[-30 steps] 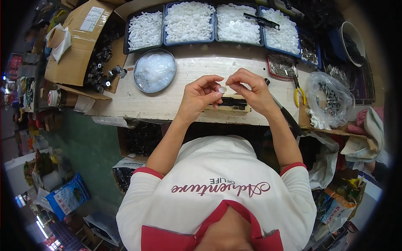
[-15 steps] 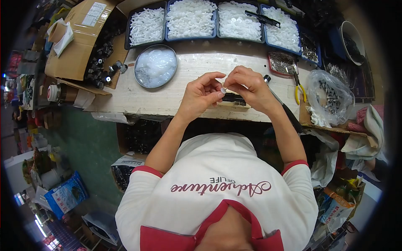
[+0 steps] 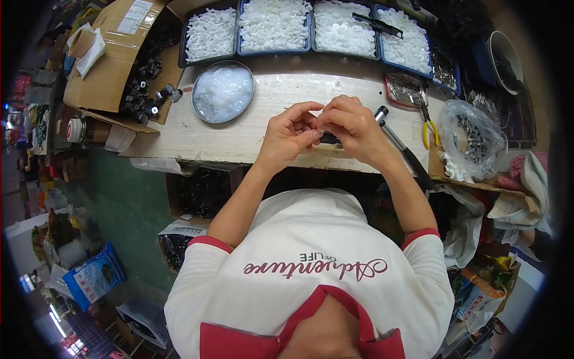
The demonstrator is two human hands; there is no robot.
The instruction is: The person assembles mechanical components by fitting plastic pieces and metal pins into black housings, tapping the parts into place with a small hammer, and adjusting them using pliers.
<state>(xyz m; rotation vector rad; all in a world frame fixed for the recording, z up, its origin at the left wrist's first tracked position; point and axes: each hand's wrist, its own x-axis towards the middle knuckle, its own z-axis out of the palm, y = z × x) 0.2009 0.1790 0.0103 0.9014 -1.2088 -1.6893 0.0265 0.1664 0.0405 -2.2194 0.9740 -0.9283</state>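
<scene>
My left hand [image 3: 288, 135] and my right hand [image 3: 353, 128] meet above the front of the workbench, fingertips touching. Both are closed in a pinch on a small white plastic piece [image 3: 318, 128], which the fingers almost wholly cover. Under the right fingers lies a black part [image 3: 329, 138] on the bench, mostly hidden by that hand. To the right of my right hand rests a hammer [image 3: 391, 131] with a metal shaft and black grip.
Trays of white plastic parts [image 3: 274, 27] line the back, with a black clip-like piece [image 3: 378, 25] on top. A round tin [image 3: 222, 93] stands left, beside a carton [image 3: 107, 66]. Yellow-handled pliers [image 3: 429, 128], a red dish [image 3: 403, 91] of metal pieces and a plastic bag [image 3: 472, 137] are right.
My right fingers have closed in over the white piece, which showed more plainly before. My right hand has shifted slightly, and more of the hammer's shaft shows.
</scene>
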